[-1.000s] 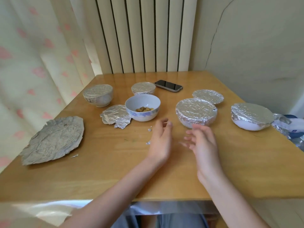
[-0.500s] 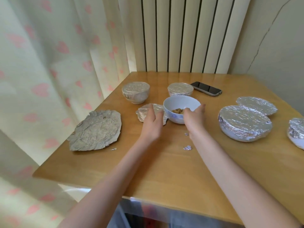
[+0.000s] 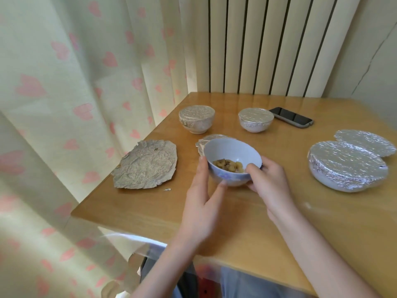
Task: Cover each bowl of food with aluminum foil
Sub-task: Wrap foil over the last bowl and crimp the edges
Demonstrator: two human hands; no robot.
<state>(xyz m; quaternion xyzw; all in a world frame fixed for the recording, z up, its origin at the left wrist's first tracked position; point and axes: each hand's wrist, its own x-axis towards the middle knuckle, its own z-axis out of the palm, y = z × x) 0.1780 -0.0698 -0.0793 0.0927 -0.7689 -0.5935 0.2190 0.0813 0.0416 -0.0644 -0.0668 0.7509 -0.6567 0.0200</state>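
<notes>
Holding: both hands grip the uncovered bowl (image 3: 233, 161), which is tilted toward the camera near the middle of the counter (image 3: 322, 222); whether its base touches the wood I cannot tell.
Left hand: the left hand (image 3: 203, 203) is curled round the bowl's left side, its grip pinching the wall with fingers up the far-left flank and the thumb pressed under the front.
Right hand: the right hand (image 3: 269, 184) cups the right side, its grip closed on the rim, one finger hooked over the edge, the others wrapped behind.
Contents: yellowish-brown food (image 3: 228, 165) lies at the bottom of the bowl.
Loose foil: a crumpled foil piece (image 3: 204, 143) lies just behind the bowl, partly hidden by it.
Large sheet: a flattened, wrinkled foil sheet (image 3: 146, 165) lies near the counter's left edge, well apart from the hands; a tiny foil scrap (image 3: 167, 189) sits just in front of it.
Covered bowls: two small foil-covered bowls stand at the back, one left (image 3: 196, 118), one right (image 3: 255, 119).
Covered dishes: a wide foil-covered dish (image 3: 347, 166) stands at right, touching a second foil-covered dish (image 3: 365, 141) behind it.
Phone: a dark phone (image 3: 291, 119) lies face up just beside the back-right bowl.
Backdrop: a curtain (image 3: 75, 82) with pink hearts hangs at left.
</notes>
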